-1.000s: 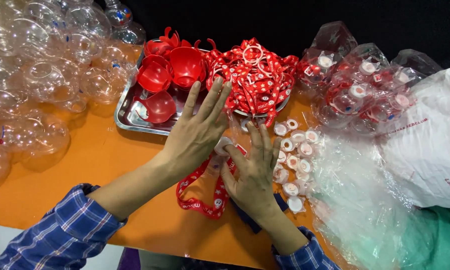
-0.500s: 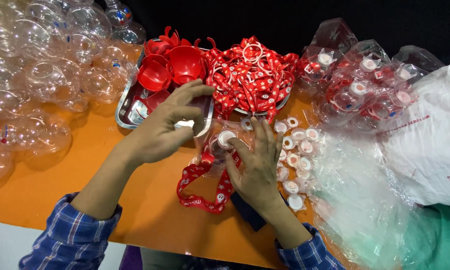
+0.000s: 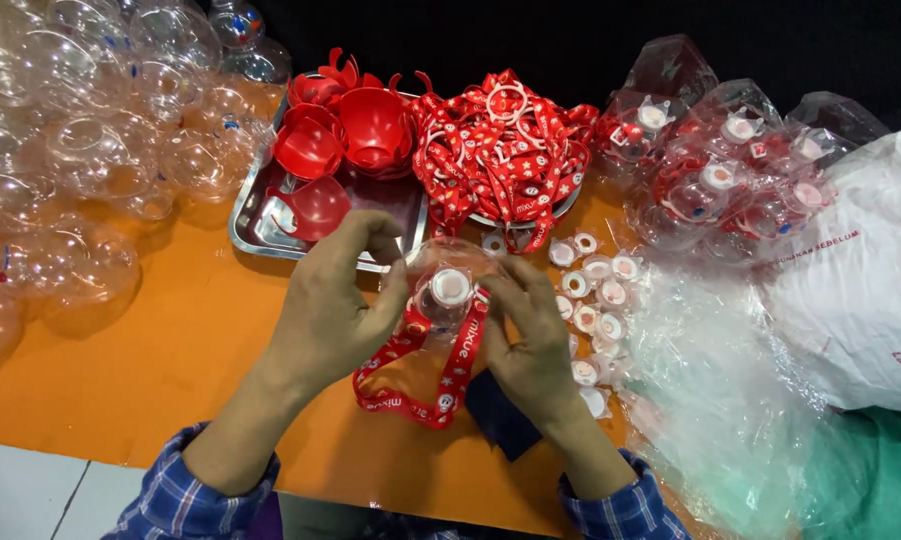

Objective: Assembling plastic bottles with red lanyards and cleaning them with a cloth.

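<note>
Both hands are now closing together over the orange desk [image 3: 161,360]. A second ago the left hand [image 3: 336,300] was stretching, fingers spread, toward the steel tray [image 3: 256,225]; now it has come back with a clear plastic half-shell [image 3: 451,275] and is pinching its rim. The right hand [image 3: 531,335] is gripping the same shell from the other side, around its white round insert [image 3: 452,286]. A red printed lanyard [image 3: 421,375] is hanging from the shell and looping on the desk below. The fetched part is being fitted together, just in front of the tray.
</note>
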